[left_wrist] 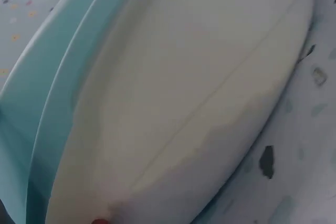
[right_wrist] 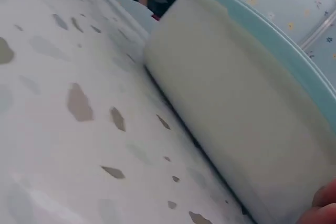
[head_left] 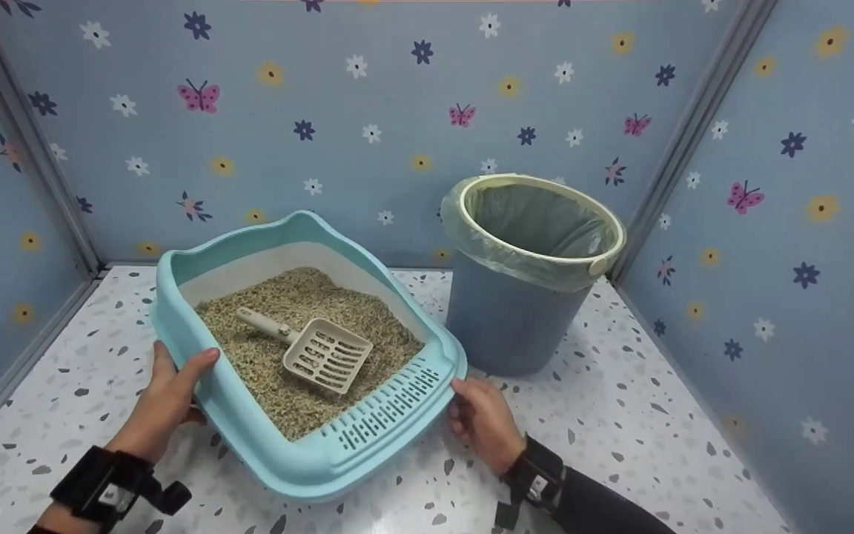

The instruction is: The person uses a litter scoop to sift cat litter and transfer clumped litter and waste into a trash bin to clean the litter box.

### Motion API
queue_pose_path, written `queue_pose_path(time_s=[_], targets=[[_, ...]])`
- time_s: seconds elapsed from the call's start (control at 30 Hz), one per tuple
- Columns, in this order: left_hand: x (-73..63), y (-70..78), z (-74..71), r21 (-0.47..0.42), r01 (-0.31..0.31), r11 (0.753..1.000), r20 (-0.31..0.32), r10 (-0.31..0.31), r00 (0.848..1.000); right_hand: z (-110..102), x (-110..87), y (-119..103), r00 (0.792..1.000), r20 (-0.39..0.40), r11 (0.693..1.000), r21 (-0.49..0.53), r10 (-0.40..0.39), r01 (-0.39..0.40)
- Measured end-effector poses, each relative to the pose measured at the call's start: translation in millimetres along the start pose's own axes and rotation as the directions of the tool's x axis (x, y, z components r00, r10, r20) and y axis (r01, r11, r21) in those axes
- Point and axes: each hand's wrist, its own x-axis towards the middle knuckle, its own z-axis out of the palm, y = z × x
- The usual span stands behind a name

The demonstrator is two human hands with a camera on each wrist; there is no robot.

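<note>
A light blue litter box [head_left: 245,437] with a whitish lower wall stands turned at an angle on the speckled surface. Inside it, a beige slotted scoop [head_left: 295,337] lies on the granular litter [head_left: 279,386], its handle pointing to the back left. My left hand [head_left: 164,400] grips the box's left side, thumb over the rim and other fingers partly hidden below it. At the front right corner, my right hand [head_left: 488,424] pinches the rim, thumb on top and fingers curled underneath. The box's pale outer wall [right_wrist: 236,87] fills much of the right wrist view, fingertips [right_wrist: 323,208] beside it.
Just behind the box's right corner stands a grey-blue trash bin [head_left: 505,319] with a cream ring [head_left: 608,215] and a translucent liner [head_left: 486,256]. Flower-patterned panels [head_left: 368,96] enclose the back and both sides of the white speckled surface [head_left: 620,415].
</note>
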Motion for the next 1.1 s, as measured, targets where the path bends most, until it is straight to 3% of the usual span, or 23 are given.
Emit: queue_pose_path(time_s=[0.1, 0.27, 0.43, 0.63, 0.87, 0.97, 1.1], targets=[[1.0, 1.8, 0.6, -0.014, -0.009, 1.0, -0.006, 0.009, 1.0, -0.9, 4.4, -1.7, 0.999, -0.033, 0.999, -0.037, 0.006, -0.007], [-16.8, 0.0, 20.3, 0.009, -0.027, 1.0, -0.061, 0.028, 0.998, -11.4, 32.0, -6.2, 0.993, -0.118, 0.985, -0.173, -0.025, 0.005], [-19.3, -3.1, 31.1, 0.004, -0.09, 0.996, -0.109, 0.09, 0.99, -16.1, 44.4, -8.9, 0.996, -0.09, 0.981, -0.194, -0.029, 0.012], [-8.6, -8.2, 20.2, 0.03, -0.082, 0.996, -0.078, 0.084, 0.993, -16.5, 31.2, -5.8, 0.999, -0.01, 0.985, -0.169, -0.036, 0.034], [15.8, -10.4, 3.2, -0.007, -0.148, 0.989, 0.031, 0.148, 0.988, -27.3, 15.7, -4.5, 0.976, 0.216, 0.99, -0.12, -0.041, 0.068], [17.1, -7.6, 3.2, -0.003, -0.157, 0.988, 0.038, 0.157, 0.987, -25.8, 23.9, -5.9, 0.982, 0.184, 0.983, -0.171, -0.033, 0.065], [1.2, -6.4, 12.5, 0.019, -0.148, 0.989, 0.022, 0.148, 0.989, -15.4, 42.8, -7.9, 0.997, 0.06, 0.95, -0.306, -0.053, 0.069]])
